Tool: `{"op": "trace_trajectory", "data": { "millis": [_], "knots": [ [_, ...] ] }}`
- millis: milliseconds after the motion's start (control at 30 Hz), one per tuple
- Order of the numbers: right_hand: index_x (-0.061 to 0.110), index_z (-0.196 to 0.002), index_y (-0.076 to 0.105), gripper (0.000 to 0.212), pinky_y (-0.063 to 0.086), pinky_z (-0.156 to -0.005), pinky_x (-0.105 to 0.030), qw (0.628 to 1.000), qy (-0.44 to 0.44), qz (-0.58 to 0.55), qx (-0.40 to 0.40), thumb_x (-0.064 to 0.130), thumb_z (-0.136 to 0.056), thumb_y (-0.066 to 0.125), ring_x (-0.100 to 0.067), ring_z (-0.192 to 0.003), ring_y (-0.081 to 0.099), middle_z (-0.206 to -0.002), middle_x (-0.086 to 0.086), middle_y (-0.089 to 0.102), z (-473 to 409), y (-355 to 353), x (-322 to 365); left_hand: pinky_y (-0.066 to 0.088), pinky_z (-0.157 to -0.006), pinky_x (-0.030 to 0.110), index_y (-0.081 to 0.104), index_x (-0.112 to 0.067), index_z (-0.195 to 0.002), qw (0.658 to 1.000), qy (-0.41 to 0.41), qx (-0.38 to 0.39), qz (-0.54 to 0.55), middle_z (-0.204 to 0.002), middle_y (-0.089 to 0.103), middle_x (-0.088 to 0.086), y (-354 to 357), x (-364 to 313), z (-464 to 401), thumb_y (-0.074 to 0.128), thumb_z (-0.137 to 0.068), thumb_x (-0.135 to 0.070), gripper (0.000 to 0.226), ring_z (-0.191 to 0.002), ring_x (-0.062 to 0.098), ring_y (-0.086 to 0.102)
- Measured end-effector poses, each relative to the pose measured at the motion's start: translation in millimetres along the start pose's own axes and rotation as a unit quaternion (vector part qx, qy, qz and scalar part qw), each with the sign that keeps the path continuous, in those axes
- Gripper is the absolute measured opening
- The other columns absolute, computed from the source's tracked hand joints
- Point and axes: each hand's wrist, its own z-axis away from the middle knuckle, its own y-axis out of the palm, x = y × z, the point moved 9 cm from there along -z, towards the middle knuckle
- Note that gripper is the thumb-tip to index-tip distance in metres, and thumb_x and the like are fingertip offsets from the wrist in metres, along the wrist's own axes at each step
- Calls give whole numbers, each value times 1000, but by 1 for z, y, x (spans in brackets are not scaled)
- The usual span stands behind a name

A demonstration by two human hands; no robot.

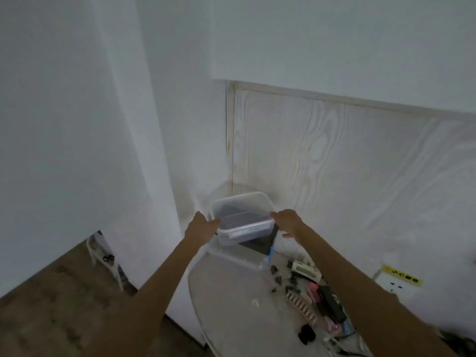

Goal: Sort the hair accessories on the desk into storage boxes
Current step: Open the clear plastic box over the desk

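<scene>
A clear plastic storage box (242,229) is held up above the far end of the desk (231,300), in the wall corner. My left hand (203,224) grips its left rim and my right hand (288,222) grips its right rim. Under it lies a second clear box or lid (233,260) with a blue clip. Hair accessories are scattered on the desk's right side: small dark clips (277,278), a beige comb (301,305), pink pieces (313,291), a long black clip (333,301) and a black hair tie (306,333).
A white packet with a barcode (307,270) lies near the wall. A wall socket with a yellow warning label (401,279) is at the right. White walls close in on the left and behind; wooden floor (51,305) lies at lower left.
</scene>
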Motion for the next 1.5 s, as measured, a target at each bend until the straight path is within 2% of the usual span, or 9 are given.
{"op": "trace_trajectory", "data": {
  "millis": [233, 300, 400, 567, 767, 867, 1067, 1233, 1500],
  "knots": [
    [3, -116, 48, 34, 52, -82, -35, 994, 13, -111, 13, 9, -85, 61, -26, -96, 59, -123, -22, 56, 9, -11, -9, 38, -72, 29, 53, -3, -96, 998, 20, 18, 59, -94, 51, 12, 12, -15, -3, 52, -91, -20, 18, -69, 21, 50],
    [3, -116, 43, 34, 53, -72, -31, 987, 20, -159, 19, 2, -85, 59, -25, -86, 60, -116, -22, 56, 20, -20, -15, 41, -75, 33, 55, -4, -98, 996, 54, 4, 77, -92, 53, 12, 15, -30, 5, 53, -90, -17, 15, -78, 26, 53],
    [2, -121, 42, 40, 54, -80, -34, 978, 20, -205, -16, -1, -84, 58, -20, -71, 60, -95, -14, 58, 40, -57, -41, 46, -82, 37, 59, -1, -100, 991, 100, 3, 87, -97, 60, 20, 32, -61, 21, 53, -89, -12, 17, -95, 35, 59],
    [6, -82, 51, 7, 53, -75, -31, 963, 48, -260, -54, 5, -89, 53, -21, -72, 61, -91, -12, 58, 94, -121, -111, 48, -98, 45, 59, -8, -115, 981, 100, 123, 110, -116, 62, 15, 119, -97, 43, 56, -85, -17, 31, -103, 33, 59],
    [5, -84, 53, 5, 53, -70, -29, 944, 164, -273, -86, 5, -89, 51, -21, -72, 62, -88, -12, 59, 153, -160, -217, 50, -95, 46, 55, -9, -123, 953, 98, 262, 114, -115, 61, 15, 228, -115, 95, 64, -83, -13, 42, -96, 31, 59],
    [6, -87, 55, 3, 52, -72, -31, 920, 209, -306, -125, 8, -89, 55, -21, -77, 61, -91, -11, 59, 184, -172, -262, 52, -82, 38, 62, -9, -104, 937, 86, 327, 91, -102, 61, 16, 269, -117, 119, 62, -84, -6, 21, -89, 29, 58],
    [6, -95, 56, 10, 52, -62, -26, 855, 293, -346, -253, 14, -89, 56, -18, -72, 61, -81, -8, 61, 272, -190, -347, 49, -59, 26, 54, -12, -71, 861, 116, 495, -16, -73, 54, 8, 369, -119, 198, 60, -83, 4, 21, -63, 17, 53],
    [11, -83, 55, 7, 48, -69, -27, 784, 304, -383, -382, 12, -90, 55, -17, -68, 57, -76, -7, 57, 342, -195, -399, 43, -51, 19, 56, -14, -71, 786, 148, 594, -87, -72, 52, 13, 432, -90, 263, 58, -80, 11, 26, -49, 11, 51],
    [11, -78, 53, 13, 44, -61, -27, 675, 366, -445, -460, 9, -90, 52, -18, -64, 54, -71, -7, 53, 431, -184, -492, 46, -48, 19, 60, -13, -88, 697, 193, 676, -139, -80, 60, 11, 508, -58, 372, 60, -78, 11, 27, -61, 15, 54]
  ]
}}
